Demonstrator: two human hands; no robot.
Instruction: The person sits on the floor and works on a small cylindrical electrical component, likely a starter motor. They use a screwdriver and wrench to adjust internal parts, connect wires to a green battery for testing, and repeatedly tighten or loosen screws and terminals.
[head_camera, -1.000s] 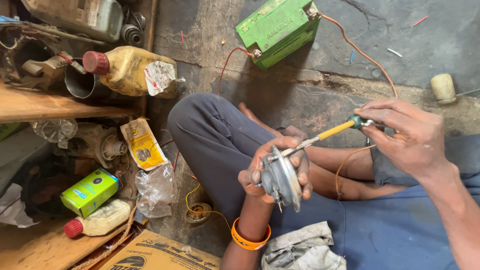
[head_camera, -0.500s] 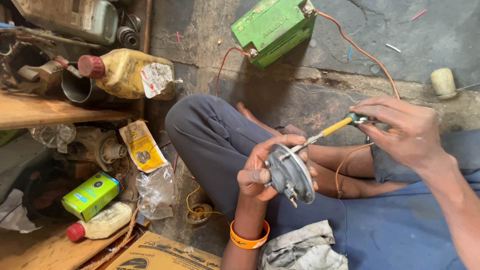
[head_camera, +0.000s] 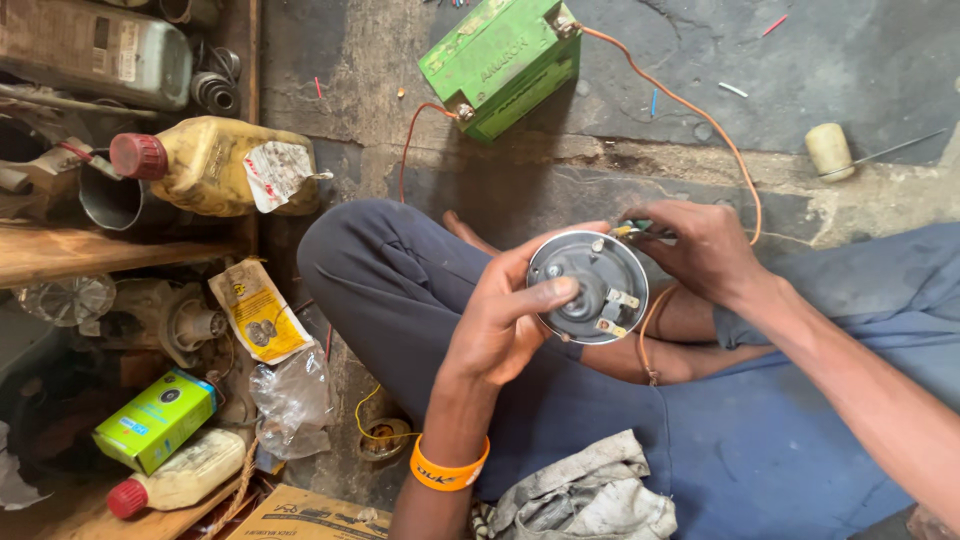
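The round grey metal horn (head_camera: 588, 287) sits at frame centre above the lap, back face up, showing ribbed rings and small terminal tabs. The left hand (head_camera: 505, 320) grips its rim at nine o'clock, thumb across the face. The right hand (head_camera: 700, 250) pinches a yellow-handled screwdriver (head_camera: 632, 229) at one o'clock; adjusting seems underway, calling for steady tip placement. A green boxy battery (head_camera: 500, 62) lies at twelve, orange wire (head_camera: 690, 108) trailing.

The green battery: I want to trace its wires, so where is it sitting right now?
In the head view the green battery lies on the concrete floor at top centre, beyond the person's knee, right of the yellow oil jug.
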